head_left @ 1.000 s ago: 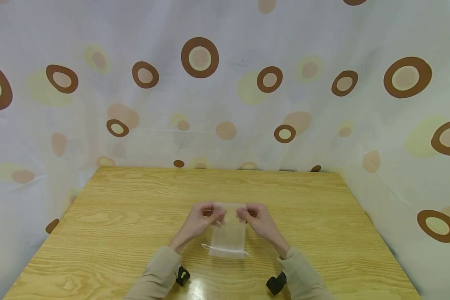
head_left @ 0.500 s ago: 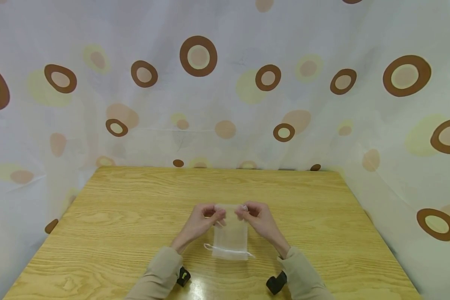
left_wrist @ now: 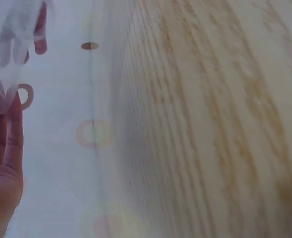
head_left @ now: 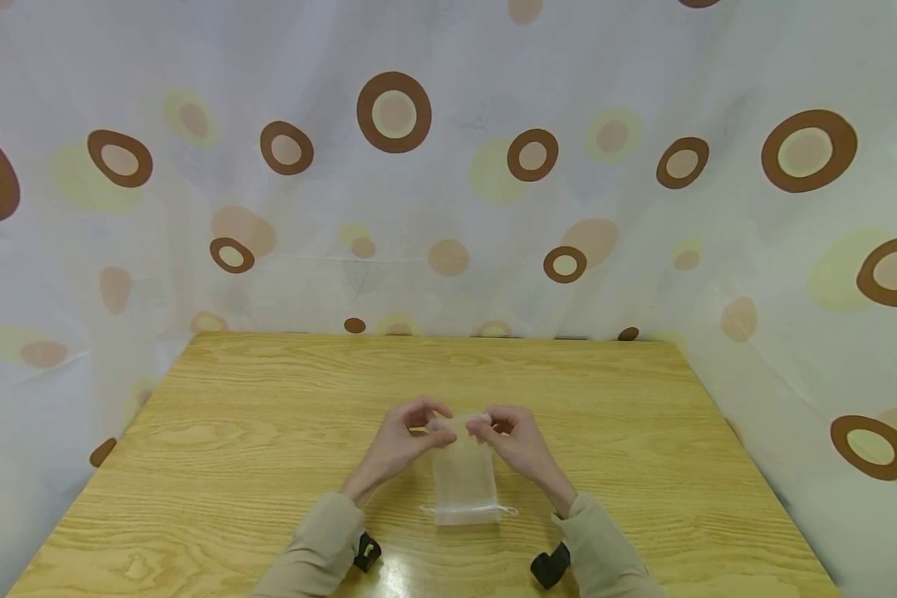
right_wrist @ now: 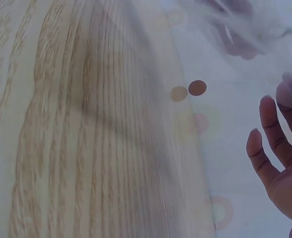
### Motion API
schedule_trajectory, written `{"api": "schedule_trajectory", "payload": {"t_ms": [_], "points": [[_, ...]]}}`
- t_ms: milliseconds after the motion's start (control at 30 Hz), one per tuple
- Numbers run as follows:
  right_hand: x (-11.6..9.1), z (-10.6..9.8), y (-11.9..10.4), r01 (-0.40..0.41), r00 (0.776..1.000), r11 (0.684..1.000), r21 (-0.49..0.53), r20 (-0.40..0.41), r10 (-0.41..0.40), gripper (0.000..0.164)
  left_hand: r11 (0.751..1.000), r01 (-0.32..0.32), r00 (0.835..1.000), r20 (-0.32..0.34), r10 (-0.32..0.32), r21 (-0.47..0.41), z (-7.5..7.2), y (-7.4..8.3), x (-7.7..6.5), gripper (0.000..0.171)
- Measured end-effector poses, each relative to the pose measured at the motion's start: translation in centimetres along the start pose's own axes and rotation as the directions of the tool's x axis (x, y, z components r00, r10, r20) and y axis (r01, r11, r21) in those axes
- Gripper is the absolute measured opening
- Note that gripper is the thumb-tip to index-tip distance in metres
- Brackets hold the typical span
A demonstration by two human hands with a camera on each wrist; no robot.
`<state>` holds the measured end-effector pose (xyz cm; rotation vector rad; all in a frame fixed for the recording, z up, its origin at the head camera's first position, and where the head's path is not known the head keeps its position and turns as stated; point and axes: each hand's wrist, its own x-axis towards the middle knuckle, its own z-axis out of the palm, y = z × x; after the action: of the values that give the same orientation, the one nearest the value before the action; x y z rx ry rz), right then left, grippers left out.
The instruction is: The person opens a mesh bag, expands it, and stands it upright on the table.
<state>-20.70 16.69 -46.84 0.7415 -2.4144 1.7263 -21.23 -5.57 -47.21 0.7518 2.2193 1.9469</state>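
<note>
Lying near the front edge of the wooden table (head_left: 269,399), a sheer pouch (head_left: 463,477) is pinched at its far end by the left hand (head_left: 399,444) and right hand (head_left: 516,444); its top has been gathered narrower than a second ago.

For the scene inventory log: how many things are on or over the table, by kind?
Sheer white mesh drawstring pouch: 1
Bare hands pinching its top edge: 2, the left hand and the right hand
Light wooden table: 1
Total: 4
</note>
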Motion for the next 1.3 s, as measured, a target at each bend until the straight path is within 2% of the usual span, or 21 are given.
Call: {"api": "schedule_trajectory", "payload": {"t_ms": [200,433,700,833,933,1133,1300], "points": [[0.03,0.07,-0.28,-0.01,0.999,0.997,0.074,0.038,0.007,0.013,1.0,-0.002,1.0,-0.013,0.001,-0.006,-0.01,-0.01,0.07,0.02],[-0.1,0.2,-0.44,-0.03,1.0,0.995,0.094,0.007,0.03,0.018,1.0,-0.012,1.0,0.002,0.012,-0.001,-0.02,0.0,0.03,0.018],[-0.12,0.52,-0.26,0.003,1.0,0.995,0.097,-0.024,-0.001,0.021,0.999,0.007,1.0,-0.03,-0.006,0.036,0.07,-0.03,-0.08,0.025],[-0.05,0.65,-0.09,0.046,0.998,0.994,0.097,-0.052,-0.041,0.022,1.0,-0.013,1.0,-0.027,0.014,0.02,0.1,0.03,-0.1,0.04],[-0.06,0.78,-0.08,0.054,0.997,0.993,0.105,-0.063,-0.048,0.024,0.999,-0.03,0.999,-0.023,0.03,0.025,0.18,0.03,-0.06,0.043],[-0.18,0.84,-0.34,0.009,0.999,0.994,0.106,-0.051,-0.004,0.022,0.998,-0.035,0.998,-0.049,0.037,0.049,0.41,0.02,0.12,0.021],[-0.1,0.82,-0.21,0.023,0.999,0.988,0.152,-0.028,-0.018,0.026,0.996,-0.065,0.996,-0.061,0.068,0.061,0.37,0.06,0.03,0.008]]}}
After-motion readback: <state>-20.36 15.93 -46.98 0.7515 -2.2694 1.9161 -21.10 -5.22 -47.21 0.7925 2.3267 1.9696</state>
